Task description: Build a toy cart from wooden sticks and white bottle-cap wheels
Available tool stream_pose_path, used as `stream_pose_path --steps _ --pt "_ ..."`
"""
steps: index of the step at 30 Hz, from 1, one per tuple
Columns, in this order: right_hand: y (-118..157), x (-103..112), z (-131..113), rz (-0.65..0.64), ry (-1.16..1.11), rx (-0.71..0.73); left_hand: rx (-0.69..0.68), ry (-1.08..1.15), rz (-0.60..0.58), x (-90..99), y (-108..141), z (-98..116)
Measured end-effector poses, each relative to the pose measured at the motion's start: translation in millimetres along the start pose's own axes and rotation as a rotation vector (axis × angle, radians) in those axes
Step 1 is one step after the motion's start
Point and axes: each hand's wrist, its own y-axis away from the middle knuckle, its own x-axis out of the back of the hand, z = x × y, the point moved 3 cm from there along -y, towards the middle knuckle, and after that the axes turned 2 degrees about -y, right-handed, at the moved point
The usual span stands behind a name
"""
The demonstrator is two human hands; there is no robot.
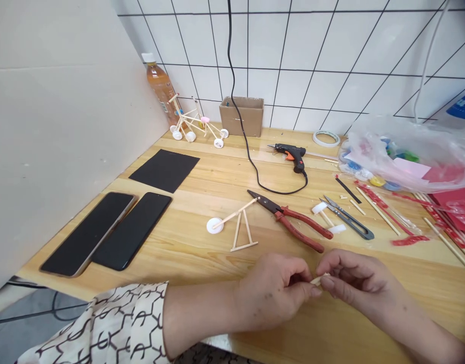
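Note:
Low over the front of the table, my left hand (pixel 280 288) and my right hand (pixel 359 283) meet fingertip to fingertip. Both pinch a short, pale wooden stick (pixel 316 280); its ends are hidden by the fingers. Beyond my left hand lies a small frame of wooden sticks (pixel 242 227) with a white disc wheel (pixel 214 225) at its left end. Red-handled pliers (pixel 293 220) rest just past both hands, their jaws by the frame's top end. Right of the pliers is a stick axle with two white wheels (pixel 328 218), beside grey thread snips (pixel 348 217).
A black glue gun (pixel 291 153) lies farther back, its cord crossing the table. Two phones (pixel 131 232) and black card (pixel 164 170) are at left. A stick tricycle (pixel 196 121), bottle (pixel 160 83) and cardboard box (pixel 242 116) stand behind. Plastic bags (pixel 407 151) and sticks (pixel 450 242) fill the right.

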Motion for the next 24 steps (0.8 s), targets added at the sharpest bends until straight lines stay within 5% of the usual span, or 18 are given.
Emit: stream_pose_path --steps 24 --pt "-2 5 -1 0.069 0.28 0.121 -0.067 -0.165 0.047 -0.3 -2 -3"
